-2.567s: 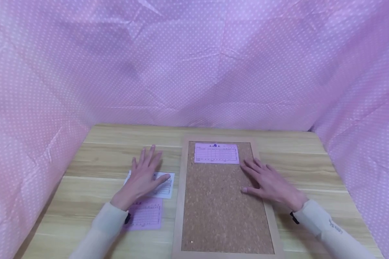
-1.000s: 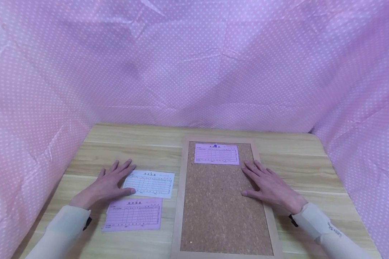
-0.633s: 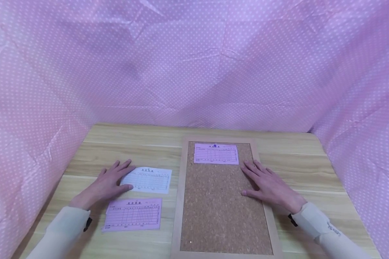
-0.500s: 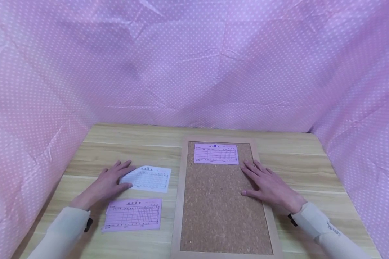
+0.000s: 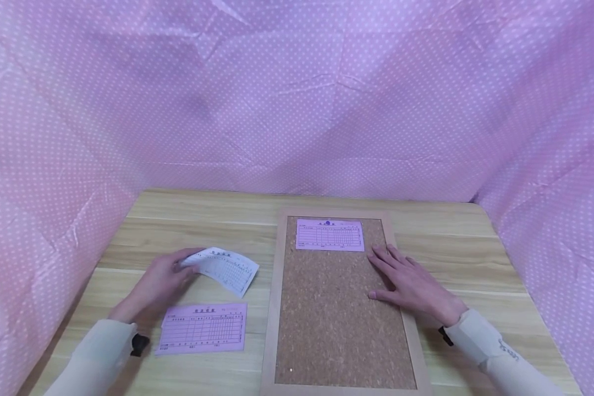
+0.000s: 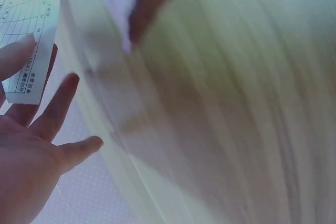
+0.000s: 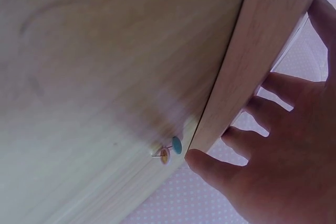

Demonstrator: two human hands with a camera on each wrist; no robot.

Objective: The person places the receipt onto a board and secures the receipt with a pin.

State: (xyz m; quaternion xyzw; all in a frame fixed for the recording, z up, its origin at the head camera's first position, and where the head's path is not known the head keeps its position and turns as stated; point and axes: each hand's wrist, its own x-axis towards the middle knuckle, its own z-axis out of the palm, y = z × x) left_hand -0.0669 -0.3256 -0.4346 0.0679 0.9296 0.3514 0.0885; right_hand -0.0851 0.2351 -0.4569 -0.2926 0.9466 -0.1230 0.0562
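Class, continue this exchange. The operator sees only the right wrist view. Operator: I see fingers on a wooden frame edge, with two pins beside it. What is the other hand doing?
Observer: The left hand pinches a white slip by its left end and holds that end raised off the table.
Operator: What does the frame enclose?
Observer: A cork board, with a pinned pink slip at its far end, a blue pin at the slip's top edge.
Operator: Are there any other papers?
Observer: A loose pink slip lies flat on the table, left of the board, near the left forearm.
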